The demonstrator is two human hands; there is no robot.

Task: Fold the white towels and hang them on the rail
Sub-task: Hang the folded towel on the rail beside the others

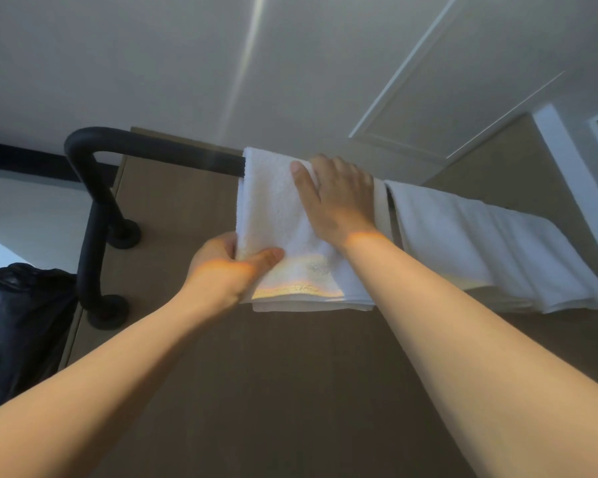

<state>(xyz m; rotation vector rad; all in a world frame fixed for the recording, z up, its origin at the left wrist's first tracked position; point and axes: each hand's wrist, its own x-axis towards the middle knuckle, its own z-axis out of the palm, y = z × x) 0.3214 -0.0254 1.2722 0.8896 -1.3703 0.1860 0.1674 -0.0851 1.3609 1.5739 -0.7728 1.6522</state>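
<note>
Hands (221,267) on towel (273,208), apparently over rail (159,150).

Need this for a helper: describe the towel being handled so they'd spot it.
A black rail runs along the brown wall. Two white towels hang on it; take the narrower towel nearest the rail's bend. Unlike the wider towel, it has the left hand and right hand on it.

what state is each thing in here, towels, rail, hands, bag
left towel: folded, draped over the rail, held by both hands
right towel: draped over the rail, untouched
black rail: fixed to the wall, left end bare
left hand: pinches the left towel's lower side edge
right hand: flat, presses the left towel at the rail
black bag: crumpled, left of the rail
</note>
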